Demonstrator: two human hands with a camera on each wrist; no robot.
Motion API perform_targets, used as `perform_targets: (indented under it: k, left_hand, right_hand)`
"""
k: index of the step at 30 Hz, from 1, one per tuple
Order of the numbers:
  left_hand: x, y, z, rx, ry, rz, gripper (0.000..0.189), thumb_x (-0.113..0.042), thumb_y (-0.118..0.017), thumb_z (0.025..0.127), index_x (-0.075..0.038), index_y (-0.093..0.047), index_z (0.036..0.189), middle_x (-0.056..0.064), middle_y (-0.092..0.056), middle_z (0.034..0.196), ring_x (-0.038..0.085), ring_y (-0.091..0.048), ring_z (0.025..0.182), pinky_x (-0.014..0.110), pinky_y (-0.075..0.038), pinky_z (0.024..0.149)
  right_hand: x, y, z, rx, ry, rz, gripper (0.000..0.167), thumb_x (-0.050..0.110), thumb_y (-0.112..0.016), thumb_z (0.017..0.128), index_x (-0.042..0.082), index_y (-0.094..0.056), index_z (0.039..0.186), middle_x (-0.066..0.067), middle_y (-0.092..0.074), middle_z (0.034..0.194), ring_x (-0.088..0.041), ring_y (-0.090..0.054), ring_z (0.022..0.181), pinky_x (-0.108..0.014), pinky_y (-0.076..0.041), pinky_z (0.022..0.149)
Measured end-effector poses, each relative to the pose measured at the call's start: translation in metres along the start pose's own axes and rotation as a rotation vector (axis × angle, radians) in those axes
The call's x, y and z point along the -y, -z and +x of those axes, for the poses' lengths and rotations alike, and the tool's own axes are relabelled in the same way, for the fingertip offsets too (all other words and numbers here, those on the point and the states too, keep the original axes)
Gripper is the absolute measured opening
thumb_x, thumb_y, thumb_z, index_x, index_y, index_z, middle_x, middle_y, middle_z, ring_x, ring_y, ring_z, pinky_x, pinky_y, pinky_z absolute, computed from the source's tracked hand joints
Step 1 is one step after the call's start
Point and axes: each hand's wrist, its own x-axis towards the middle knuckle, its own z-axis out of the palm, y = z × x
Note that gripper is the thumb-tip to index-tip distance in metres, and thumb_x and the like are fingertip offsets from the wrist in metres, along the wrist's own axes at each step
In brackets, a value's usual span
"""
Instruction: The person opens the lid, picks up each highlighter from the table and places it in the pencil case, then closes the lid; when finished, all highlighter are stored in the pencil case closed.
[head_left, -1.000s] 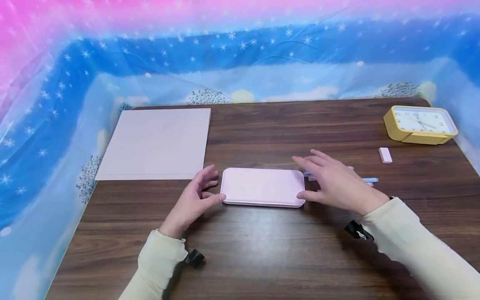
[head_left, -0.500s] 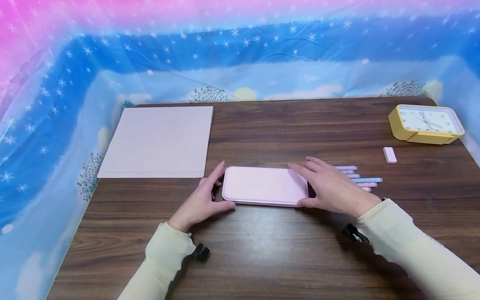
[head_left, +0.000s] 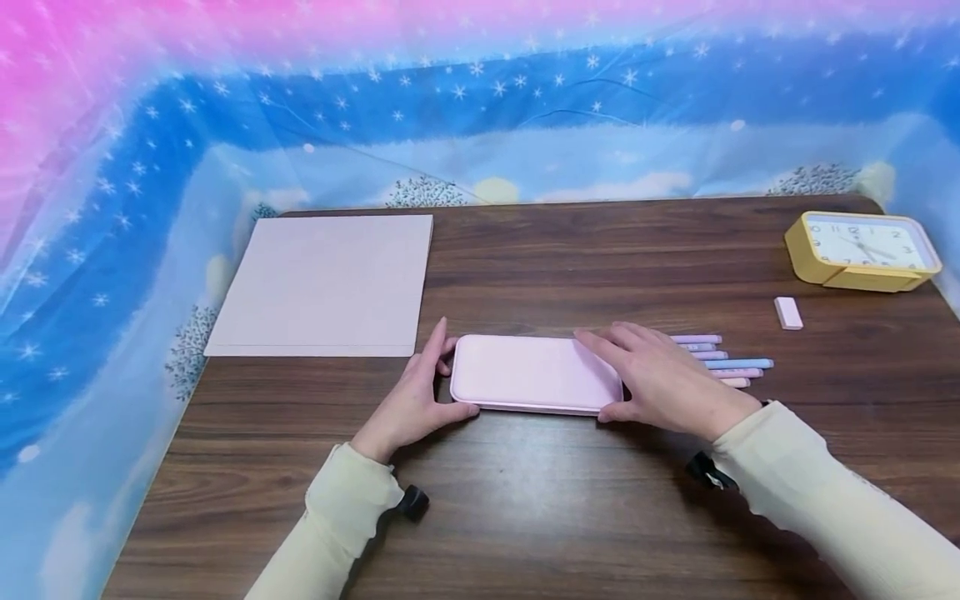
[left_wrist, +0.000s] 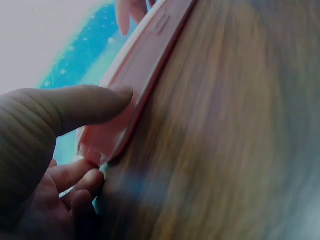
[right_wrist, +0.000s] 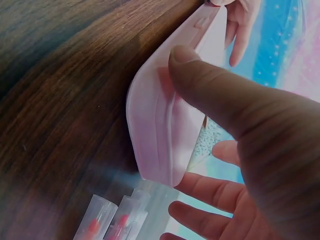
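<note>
A pale pink pencil case (head_left: 534, 373) with rounded corners lies lengthwise in the middle of the brown table, its lid down. At its left end is my left hand (head_left: 411, 407), thumb against the front side and fingers around the end. My right hand (head_left: 663, 382) grips the other end, its thumb on the front side and its fingers spread toward the far edge. In the left wrist view, a small raised catch shows on the front wall of the pencil case (left_wrist: 145, 55). The right wrist view shows a seam running along the side of the pencil case (right_wrist: 160, 120).
Several pastel markers (head_left: 738, 363) lie beside my right hand, partly hidden by it. Farther right are a white eraser (head_left: 788, 313) and a yellow clock (head_left: 862, 250). A large pale sheet or pad (head_left: 322, 283) lies at back left. Patterned cloth (head_left: 480, 100) surrounds the table.
Both hands have closed in on the pencil case's ends, thumbs now at its front side. My right hand's shift has uncovered more of the markers. The head view has shifted slightly.
</note>
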Motion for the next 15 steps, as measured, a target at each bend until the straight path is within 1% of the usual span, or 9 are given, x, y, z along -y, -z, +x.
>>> perform_targets:
  k: [6,9,12,15]
  left_hand:
    - [0.0015,-0.0008,0.0014,-0.008,-0.041,0.034,0.118,-0.023,-0.086,0.074,-0.008,-0.006,0.159,0.004,-0.048,0.147,0.02,-0.046,0.108,0.041,-0.034,0.103]
    - [0.0011,-0.0009,0.0012,-0.011,-0.063,0.045,0.119,-0.022,-0.086,0.074,-0.008,-0.004,0.159,0.005,-0.047,0.149,0.02,-0.046,0.107,0.04,-0.035,0.102]
    - [0.0002,-0.0016,0.0014,-0.019,-0.08,0.069,0.12,-0.022,-0.086,0.074,-0.007,-0.003,0.159,0.006,-0.049,0.147,0.02,-0.047,0.104,0.039,-0.037,0.098]
    - [-0.0002,-0.0028,0.0015,-0.028,-0.07,0.082,0.12,-0.023,-0.087,0.073,-0.006,-0.004,0.158,0.007,-0.051,0.145,0.021,-0.046,0.103,0.038,-0.038,0.096]
  right_hand:
    - [-0.0019,-0.0004,-0.0015,-0.035,0.03,-0.024,0.093,0.043,-0.083,0.076,0.011,-0.038,0.151,-0.015,-0.056,0.136,-0.037,-0.051,0.127,-0.057,-0.04,0.105]
    - [-0.0016,0.0003,-0.0013,-0.027,0.027,-0.023,0.093,0.043,-0.082,0.077,0.012,-0.037,0.152,-0.014,-0.056,0.137,-0.035,-0.051,0.127,-0.057,-0.04,0.105]
    - [-0.0002,0.0012,-0.0007,-0.009,0.019,-0.012,0.093,0.043,-0.082,0.078,0.013,-0.035,0.153,-0.014,-0.054,0.139,-0.035,-0.05,0.129,-0.057,-0.039,0.107]
    - [0.0012,0.0013,0.0002,0.002,0.015,0.001,0.094,0.042,-0.082,0.078,0.014,-0.034,0.154,-0.015,-0.052,0.141,-0.035,-0.049,0.131,-0.057,-0.038,0.108]
